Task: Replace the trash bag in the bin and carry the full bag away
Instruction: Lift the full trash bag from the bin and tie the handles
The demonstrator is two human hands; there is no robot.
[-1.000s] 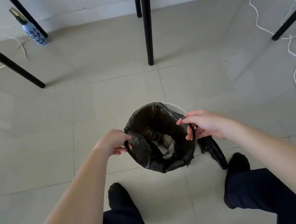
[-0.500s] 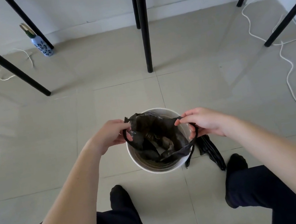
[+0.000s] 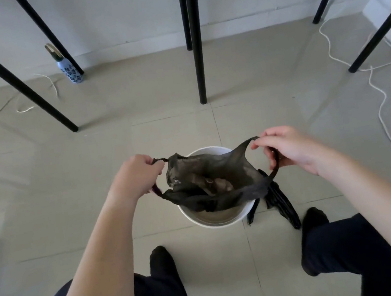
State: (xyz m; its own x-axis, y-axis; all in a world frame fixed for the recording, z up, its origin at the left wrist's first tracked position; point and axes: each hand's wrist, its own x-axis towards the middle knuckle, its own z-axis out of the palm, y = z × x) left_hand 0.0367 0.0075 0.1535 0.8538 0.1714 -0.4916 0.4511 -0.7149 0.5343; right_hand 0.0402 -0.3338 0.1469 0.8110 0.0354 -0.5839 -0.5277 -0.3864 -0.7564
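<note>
Handles of the full black trash bag (image 3: 210, 184) are in both hands. The left hand (image 3: 139, 174) grips 1 loop in a closed fist, and the right hand (image 3: 289, 150) holds the other loop between the thumb and curled fingers. The bag hangs stretched between them with its mouth wide open. Its lower part sits inside the white bin (image 3: 202, 219), which stands on the tiled floor in front of the person's 2 feet. Some crumpled rubbish shows inside.

The step in hand seems to be lifting the bag out. To do it well, the person should probably bring the 2 loops together above the middle of the bin and then raise them straight up, so that the film does not drag on the rim. The plastic looks thin and partly see-through, so a sideways pull may tear it. Knotting the loops before carrying would hold the rubbish in.

A folded black bag (image 3: 282, 203), likely the fresh one, lies on the floor just beside the bin on the right, near the right foot. The person should take care not to step on it.
</note>
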